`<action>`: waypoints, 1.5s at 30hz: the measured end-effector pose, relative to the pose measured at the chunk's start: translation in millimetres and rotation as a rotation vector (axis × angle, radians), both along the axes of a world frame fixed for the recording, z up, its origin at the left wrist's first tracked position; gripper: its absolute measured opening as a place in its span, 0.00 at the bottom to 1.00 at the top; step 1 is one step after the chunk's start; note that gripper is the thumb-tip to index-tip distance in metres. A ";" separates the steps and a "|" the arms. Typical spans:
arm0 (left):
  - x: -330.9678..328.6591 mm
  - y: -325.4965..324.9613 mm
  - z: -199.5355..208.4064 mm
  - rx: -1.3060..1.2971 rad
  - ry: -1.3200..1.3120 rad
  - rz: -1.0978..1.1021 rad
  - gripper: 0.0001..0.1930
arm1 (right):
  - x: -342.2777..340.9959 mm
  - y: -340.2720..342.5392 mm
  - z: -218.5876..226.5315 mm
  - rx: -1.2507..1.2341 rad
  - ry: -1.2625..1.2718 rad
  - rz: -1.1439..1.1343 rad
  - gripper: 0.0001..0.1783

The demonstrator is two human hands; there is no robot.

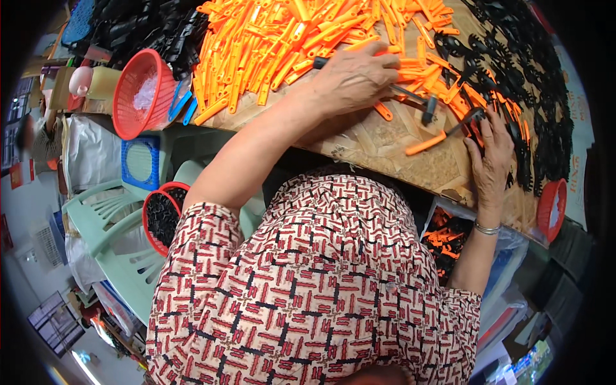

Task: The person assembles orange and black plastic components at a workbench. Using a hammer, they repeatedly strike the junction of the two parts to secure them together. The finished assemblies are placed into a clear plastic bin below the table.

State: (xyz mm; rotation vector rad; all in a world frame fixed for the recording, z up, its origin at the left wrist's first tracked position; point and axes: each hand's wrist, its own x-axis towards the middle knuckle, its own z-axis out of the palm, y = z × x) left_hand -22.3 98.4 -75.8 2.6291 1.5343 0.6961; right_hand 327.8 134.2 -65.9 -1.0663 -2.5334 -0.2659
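My left hand (pixel 359 74) is curled over a small hammer at the edge of a big pile of orange plastic handles (pixel 276 45). The hammer's dark head (pixel 429 110) sticks out to the right of the hand, and its black handle end shows on the left. Its fingertips are among the orange handles. On the right, the fingers of my right hand (pixel 493 151) close on a black kitchen utensil with an orange handle (pixel 425 144). That handle points left over the bare wood; the utensil's black head is partly hidden by the fingers.
Rows of black utensil heads (pixel 545 96) cover the table's right side. A red basket (pixel 138 96) stands at the left edge, a smaller one (pixel 552 208) at the right. Below are a bin of black-and-orange pieces (pixel 446 237) and a green chair (pixel 106 215).
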 end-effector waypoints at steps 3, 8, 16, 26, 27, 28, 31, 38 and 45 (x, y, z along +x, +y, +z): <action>-12.6 -17.7 0.3 0.081 -0.018 0.045 0.09 | -2.0 -14.1 10.3 0.030 -0.027 -0.208 0.30; -10.7 -46.4 10.4 -0.027 -0.415 0.262 0.09 | 5.8 -19.6 0.5 0.140 -0.035 -0.257 0.26; -6.0 -64.8 11.1 -0.276 -0.777 0.518 0.08 | 15.6 1.6 6.0 0.262 -0.086 -0.189 0.18; -8.4 -93.5 8.8 -0.200 -0.309 0.235 0.09 | 47.8 51.2 39.9 0.313 0.081 -0.214 0.08; -10.0 -95.1 7.9 -0.210 -0.252 0.190 0.10 | 45.6 48.9 39.9 0.146 0.242 -0.286 0.09; -12.2 -95.0 10.6 -0.217 -0.159 0.187 0.11 | 40.2 41.8 43.3 -0.024 0.402 -0.355 0.09; -17.4 -88.3 15.7 -0.156 -0.039 0.187 0.12 | 23.3 13.6 49.8 -0.571 0.741 -0.389 0.12; -11.8 -43.8 19.7 -0.153 -0.181 0.202 0.14 | -18.1 -66.9 17.9 -1.200 0.712 -0.207 0.20; 34.4 -1.8 13.6 -0.022 0.020 0.018 0.13 | -21.5 -50.3 27.4 -0.397 0.118 -0.552 0.17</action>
